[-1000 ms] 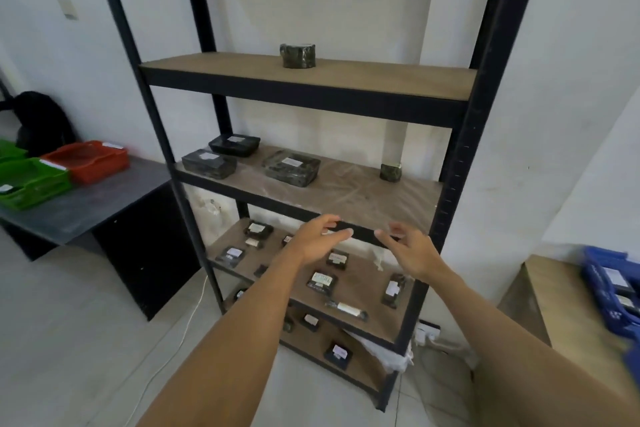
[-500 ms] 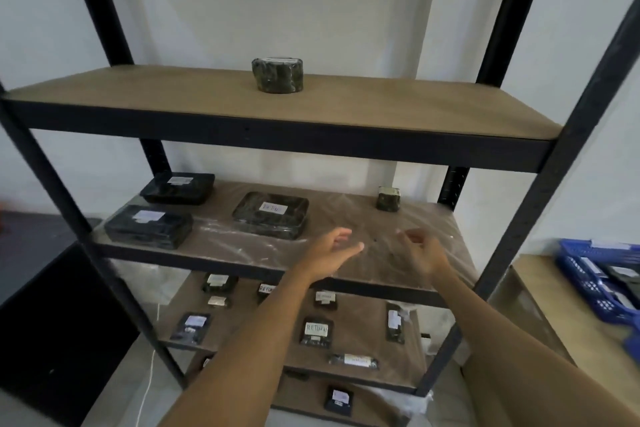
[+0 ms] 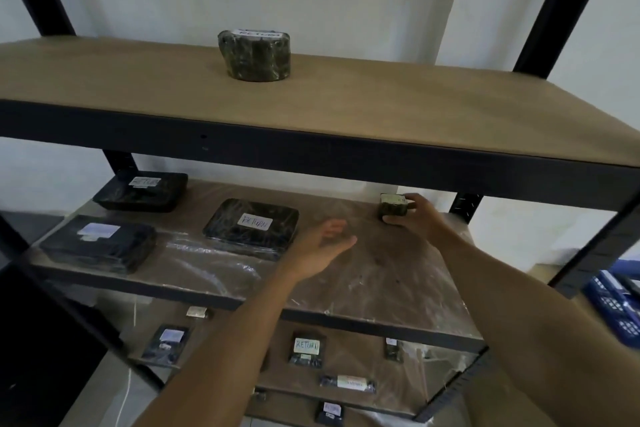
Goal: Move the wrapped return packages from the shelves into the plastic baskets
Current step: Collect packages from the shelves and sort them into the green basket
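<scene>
On the middle shelf [image 3: 363,288], far right: the right hand [image 3: 420,215] closes its grip around a small wrapped return package [image 3: 392,207], thumb below, fingers at its right side; whether the hold is firm cannot be told. The left hand [image 3: 320,246] hovers open and empty just right of a flat labelled package [image 3: 251,227]. Three flat packages remain on this shelf, a rounded one [image 3: 254,55] on the top shelf [image 3: 381,107]. Advice: lift clear of the plastic sheet before withdrawing, then carry right toward the blue basket [image 3: 616,305].
</scene>
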The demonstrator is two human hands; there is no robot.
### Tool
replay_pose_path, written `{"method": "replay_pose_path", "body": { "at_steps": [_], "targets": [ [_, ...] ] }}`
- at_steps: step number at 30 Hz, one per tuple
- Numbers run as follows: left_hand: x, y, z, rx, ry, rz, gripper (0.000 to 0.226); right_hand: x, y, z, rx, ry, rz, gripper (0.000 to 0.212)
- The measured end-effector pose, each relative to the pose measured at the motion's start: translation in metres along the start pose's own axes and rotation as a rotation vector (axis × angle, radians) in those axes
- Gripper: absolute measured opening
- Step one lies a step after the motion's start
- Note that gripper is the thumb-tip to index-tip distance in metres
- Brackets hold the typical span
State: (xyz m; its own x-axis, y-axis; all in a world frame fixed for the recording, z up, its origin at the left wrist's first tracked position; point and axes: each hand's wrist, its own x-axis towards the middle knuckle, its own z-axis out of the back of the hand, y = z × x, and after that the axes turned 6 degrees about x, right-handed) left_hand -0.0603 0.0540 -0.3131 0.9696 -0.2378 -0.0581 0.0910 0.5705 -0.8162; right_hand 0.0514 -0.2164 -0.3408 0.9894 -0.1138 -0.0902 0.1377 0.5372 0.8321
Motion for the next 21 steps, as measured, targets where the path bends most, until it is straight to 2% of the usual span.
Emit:
{"method": "replay_pose_path", "body": {
  "at_steps": [5,9,17,21],
  "targets": [
    [0.003,0.001,0.006,0.008,0.0,-0.026,0.052,0.01,-0.002,0.0,-0.028,0.008,0.087,0.056],
    [0.003,-0.003,0.011,0.029,0.017,-0.031,0.052,0.001,-0.002,-0.001,0.032,0.025,0.073,0.062],
    [-0.006,-0.013,0.011,0.086,0.055,-0.06,0.054,-0.059,0.012,-0.01,0.472,0.206,-0.019,0.052],
    [-0.023,-0.013,0.008,0.137,0.081,-0.093,0.055,-0.103,0.013,-0.016,0.651,0.193,-0.046,0.058]
  ]
}}
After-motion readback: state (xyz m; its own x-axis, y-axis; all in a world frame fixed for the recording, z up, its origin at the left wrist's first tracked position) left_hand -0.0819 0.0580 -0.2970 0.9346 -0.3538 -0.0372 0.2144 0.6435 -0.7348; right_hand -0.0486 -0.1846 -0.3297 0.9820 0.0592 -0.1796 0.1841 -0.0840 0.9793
